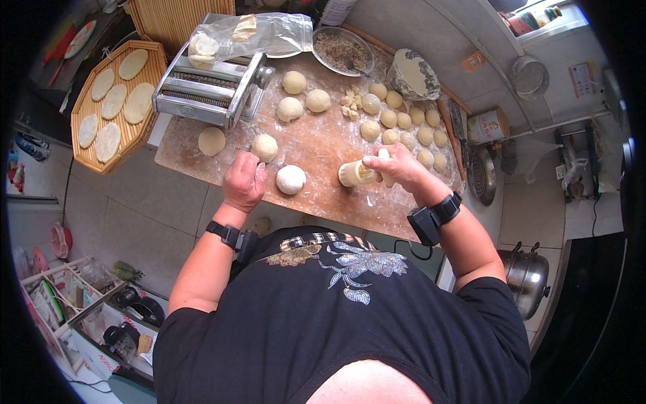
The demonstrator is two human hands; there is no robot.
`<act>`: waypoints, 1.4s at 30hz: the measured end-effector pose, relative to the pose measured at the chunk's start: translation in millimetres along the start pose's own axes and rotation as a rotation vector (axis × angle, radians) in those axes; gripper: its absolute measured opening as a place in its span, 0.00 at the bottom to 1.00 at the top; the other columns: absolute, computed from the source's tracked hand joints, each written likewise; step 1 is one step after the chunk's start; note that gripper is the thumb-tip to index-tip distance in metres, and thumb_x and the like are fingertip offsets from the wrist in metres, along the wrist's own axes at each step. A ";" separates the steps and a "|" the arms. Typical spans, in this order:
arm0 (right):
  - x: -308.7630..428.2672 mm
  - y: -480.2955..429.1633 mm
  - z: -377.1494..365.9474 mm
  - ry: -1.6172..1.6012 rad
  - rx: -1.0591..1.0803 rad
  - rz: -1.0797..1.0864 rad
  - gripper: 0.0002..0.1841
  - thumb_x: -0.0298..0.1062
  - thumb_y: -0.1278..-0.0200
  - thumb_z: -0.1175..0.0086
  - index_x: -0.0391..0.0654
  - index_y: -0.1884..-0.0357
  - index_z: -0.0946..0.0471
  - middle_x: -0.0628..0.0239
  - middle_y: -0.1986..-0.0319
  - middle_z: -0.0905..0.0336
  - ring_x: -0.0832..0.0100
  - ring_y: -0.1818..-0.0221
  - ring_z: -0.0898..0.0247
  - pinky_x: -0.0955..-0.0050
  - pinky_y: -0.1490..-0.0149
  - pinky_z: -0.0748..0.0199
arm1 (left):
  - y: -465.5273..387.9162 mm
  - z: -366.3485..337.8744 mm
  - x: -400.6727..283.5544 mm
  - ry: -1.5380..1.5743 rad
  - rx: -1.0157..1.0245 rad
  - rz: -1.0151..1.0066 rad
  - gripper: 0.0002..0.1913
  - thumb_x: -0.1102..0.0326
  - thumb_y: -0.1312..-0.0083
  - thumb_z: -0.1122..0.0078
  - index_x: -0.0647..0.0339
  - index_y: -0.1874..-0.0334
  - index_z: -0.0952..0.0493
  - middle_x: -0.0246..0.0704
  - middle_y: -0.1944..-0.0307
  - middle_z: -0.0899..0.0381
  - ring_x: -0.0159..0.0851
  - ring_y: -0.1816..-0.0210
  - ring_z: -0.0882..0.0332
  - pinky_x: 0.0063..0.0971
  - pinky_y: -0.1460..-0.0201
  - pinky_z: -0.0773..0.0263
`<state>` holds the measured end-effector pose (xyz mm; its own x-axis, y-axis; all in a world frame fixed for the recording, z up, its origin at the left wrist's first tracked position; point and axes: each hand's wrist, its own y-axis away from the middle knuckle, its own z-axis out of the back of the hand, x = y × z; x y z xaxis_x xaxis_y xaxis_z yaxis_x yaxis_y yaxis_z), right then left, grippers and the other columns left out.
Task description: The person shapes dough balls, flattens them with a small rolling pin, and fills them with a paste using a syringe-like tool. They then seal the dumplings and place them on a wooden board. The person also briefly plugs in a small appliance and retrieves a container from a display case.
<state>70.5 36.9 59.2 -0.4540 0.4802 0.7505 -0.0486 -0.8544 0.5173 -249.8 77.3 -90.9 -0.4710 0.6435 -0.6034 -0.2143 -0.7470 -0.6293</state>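
Observation:
My left hand (245, 183) is curled with its fingers together at the board's front edge, beside a dough ball (264, 147); I see nothing in it, though its palm is hidden. A whiter, floured dough ball (290, 180) lies to its right. In my right hand (398, 164) is a cream cylindrical tool with a handle (355, 173), tilted over the wooden board (323, 146). Larger dough balls (318, 100) rest farther back, and one more (211, 141) sits at the left. Several smaller balls (388, 119) cluster beyond my right hand, next to a heap of dough bits (351, 102).
A metal pasta machine (202, 91) stands at the board's back left, topped by a plastic bag (272, 33). Flat dough rounds lie on a bamboo tray (83, 151). Behind are a bowl of crumbly filling (343, 49) and a flour bowl (414, 76). Rolling pins (450, 136) line the right edge.

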 end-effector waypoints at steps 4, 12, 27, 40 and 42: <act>1.9 5.9 0.4 -0.025 0.011 0.026 0.22 0.53 0.45 0.30 0.43 0.76 0.22 0.72 0.80 0.27 0.79 0.79 0.32 0.75 0.76 0.35 | -1.1 -1.0 -1.0 -0.017 -0.018 -0.008 0.08 0.74 0.43 0.40 0.62 0.63 0.27 0.42 0.66 0.27 0.52 0.67 0.25 0.41 0.66 0.28; 19.1 13.2 2.1 0.002 -0.022 0.116 0.18 0.50 0.43 0.32 0.43 0.68 0.18 0.71 0.81 0.24 0.81 0.79 0.30 0.81 0.76 0.37 | -0.3 -2.0 0.1 0.010 -0.024 0.015 0.08 0.75 0.43 0.40 0.62 0.62 0.26 0.42 0.65 0.26 0.52 0.67 0.25 0.41 0.67 0.28; -96.3 64.4 25.5 0.332 -0.455 0.120 0.25 0.55 0.48 0.32 0.41 0.59 0.16 0.50 0.64 0.17 0.59 0.60 0.19 0.64 0.52 0.23 | -40.5 -4.5 -49.4 0.155 0.223 -0.086 0.15 0.71 0.44 0.35 0.62 0.54 0.25 0.45 0.58 0.23 0.52 0.57 0.22 0.38 0.56 0.24; -193.2 88.2 4.3 0.755 -0.607 0.554 0.42 0.50 0.63 0.26 0.50 0.40 0.28 0.56 0.51 0.29 0.53 0.51 0.30 0.57 0.47 0.29 | -83.1 -125.4 -123.6 -0.170 0.979 -0.243 0.30 0.64 0.52 0.27 0.59 0.46 0.27 0.45 0.51 0.26 0.54 0.46 0.28 0.43 0.44 0.28; -206.3 86.1 1.2 0.705 -0.661 0.618 0.42 0.57 0.57 0.30 0.49 0.39 0.28 0.52 0.47 0.30 0.50 0.49 0.30 0.55 0.45 0.29 | -84.2 -131.5 -121.6 -0.246 1.026 -0.273 0.26 0.68 0.52 0.29 0.59 0.49 0.26 0.45 0.54 0.25 0.54 0.48 0.27 0.44 0.46 0.27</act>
<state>161.0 -135.5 -50.6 -0.9502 -0.0972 0.2960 -0.0074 -0.9428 -0.3334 -62.0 83.9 -28.9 -0.4327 0.8431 -0.3193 -0.8962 -0.4409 0.0503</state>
